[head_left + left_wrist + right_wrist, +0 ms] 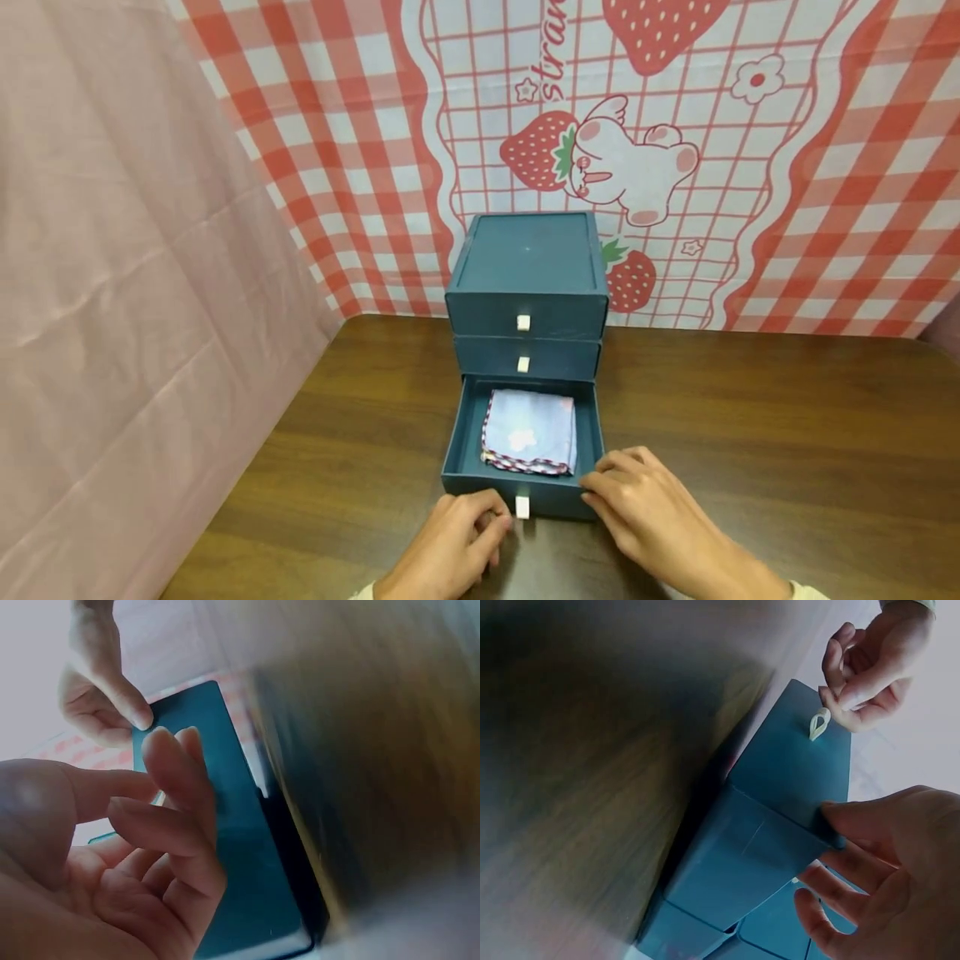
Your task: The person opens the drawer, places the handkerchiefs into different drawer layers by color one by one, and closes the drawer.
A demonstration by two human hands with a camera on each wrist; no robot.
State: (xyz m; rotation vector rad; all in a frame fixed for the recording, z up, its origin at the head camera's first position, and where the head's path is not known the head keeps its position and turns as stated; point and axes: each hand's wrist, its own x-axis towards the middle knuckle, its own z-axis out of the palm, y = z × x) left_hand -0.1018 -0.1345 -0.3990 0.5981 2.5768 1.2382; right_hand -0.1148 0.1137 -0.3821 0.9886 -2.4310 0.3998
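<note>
A dark teal three-drawer box [528, 250] stands with its bottom drawer [558, 500] pulled out. In that drawer lies a folded pale handkerchief [528, 423] with a dark red-and-white edging. My right hand [652, 508] pinches the drawer's front right corner, its thumb on the front panel and fingers over the rim, as the right wrist view shows. Just before the drawer's left front is my left hand [457, 542], fingers loosely bent around nothing. It sits close to the white pull loop [819, 724] in the middle of the drawer front.
Above the pulled-out drawer, the middle drawer [487, 357] and top drawer [483, 315] look closed, each with a white loop. The box stands on a brown wooden table [750, 425]. Behind it hangs a red-and-white checked strawberry cloth [360, 167], and a pink curtain [150, 250] borders the left.
</note>
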